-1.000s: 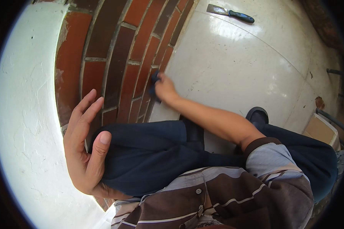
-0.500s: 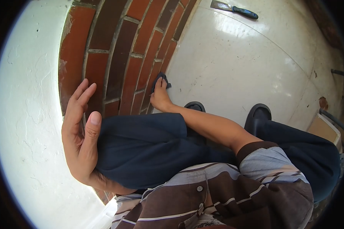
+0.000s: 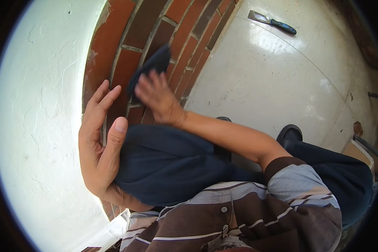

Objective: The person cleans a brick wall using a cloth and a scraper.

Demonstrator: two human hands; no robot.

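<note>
My left hand [image 3: 98,145] is raised beside my knee near the brick wall [image 3: 157,31], its fingers apart and nothing in it. A folded dark cloth [image 3: 155,61] is under the fingers of my right hand [image 3: 161,101], against or just in front of the bricks. Motion blurs both the cloth and these fingers, so the exact contact with the wall cannot be made out. Farther off, a scraper [image 3: 273,23] with a metal blade and a blue-black handle lies on the pale floor [image 3: 256,75].
A white wall surface [image 3: 38,113] borders the bricks on the left. My bent legs [image 3: 164,159] in dark trousers are below my hands. One dark shoe [image 3: 290,134] rests on the floor. A light-coloured board or box edge [image 3: 359,153] stands at the right.
My right hand has moved with the cloth from the foot of the brick wall up and left across the bricks. The cloth now shows more of its surface. My left hand keeps its pose.
</note>
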